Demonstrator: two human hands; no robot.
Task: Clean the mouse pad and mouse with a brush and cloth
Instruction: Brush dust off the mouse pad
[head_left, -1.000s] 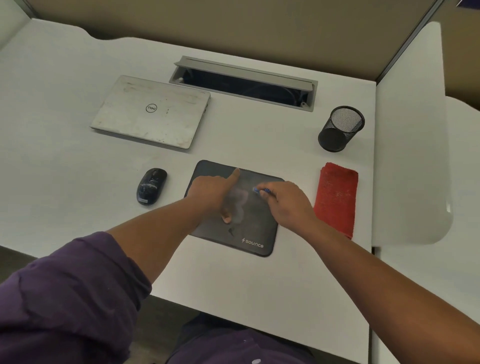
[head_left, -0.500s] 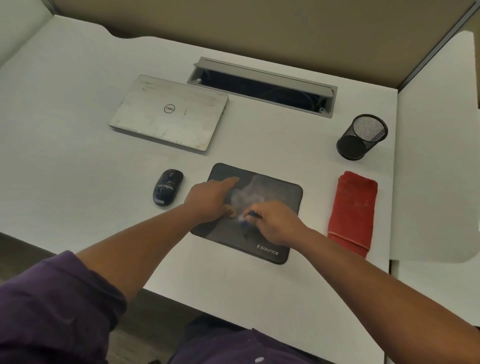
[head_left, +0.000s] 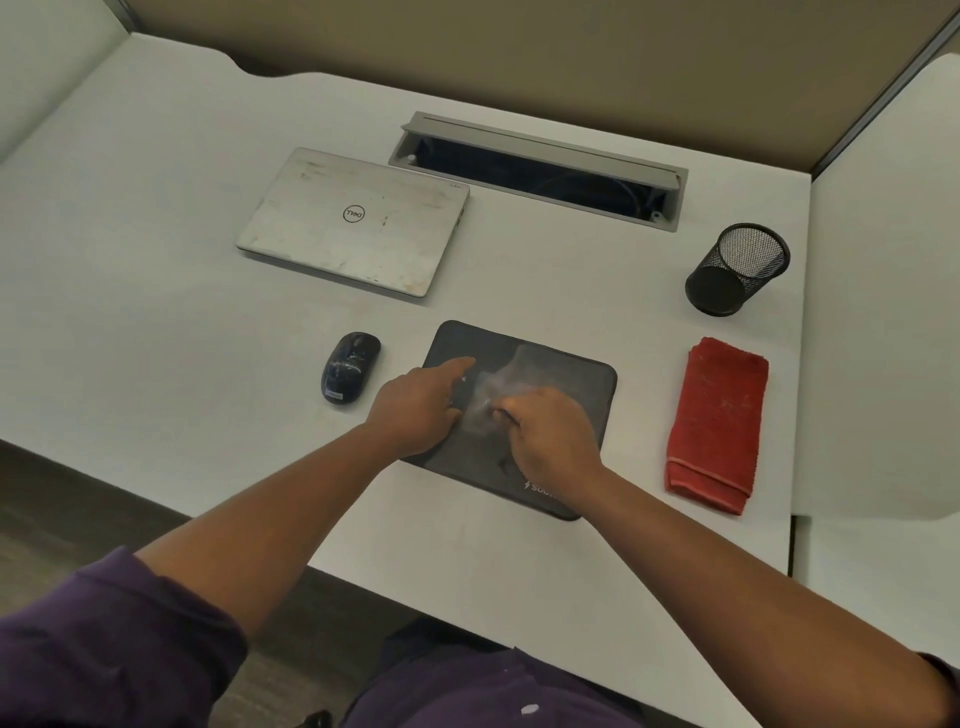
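Fingers (head_left: 511, 410) of right hand (head_left: 553, 434) pinched on barely visible brush, scrubbing dusty pad (head_left: 563, 374) mid-worktop, left hand (head_left: 415, 410) splayed pinning it; next needs cloth (head_left: 719, 421), then mouse (head_left: 349, 366).

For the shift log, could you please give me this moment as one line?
left hand pressing mouse pad flat | right hand scrubbing dusty patch, brush mostly hidden | mouse, red cloth untouched

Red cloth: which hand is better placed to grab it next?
Right. The red cloth lies on the desk just right of the mouse pad, beside the right hand. The left hand is pressing the pad's left side, farther away.
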